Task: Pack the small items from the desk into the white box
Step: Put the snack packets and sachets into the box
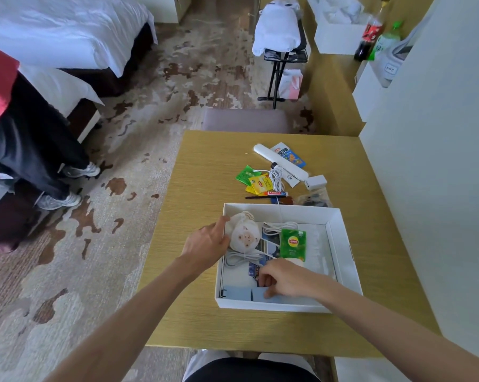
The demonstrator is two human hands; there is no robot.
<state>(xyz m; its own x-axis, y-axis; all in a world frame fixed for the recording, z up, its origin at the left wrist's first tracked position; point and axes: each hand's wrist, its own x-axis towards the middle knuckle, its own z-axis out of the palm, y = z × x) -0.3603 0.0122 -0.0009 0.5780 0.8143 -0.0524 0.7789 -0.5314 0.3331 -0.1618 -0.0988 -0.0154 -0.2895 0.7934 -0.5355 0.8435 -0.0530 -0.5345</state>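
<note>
The white box sits open on the desk, right in front of the person, and packing looks roughly half done. A white pouch is in at ten o'clock, a green tea bag near the middle, a white cable and a grey cable beside them, and blue cards along the six o'clock wall. Still outside, at twelve o'clock, wait the tea bags, a coiled cord, a long white bar, a blue packet, a white charger and a clear bag. The left hand comes over the nine o'clock rim, one finger straight, resting against the pouch. The right hand is inside at five o'clock, fingers curled down onto the cards; whether it pinches one, I can't tell.
</note>
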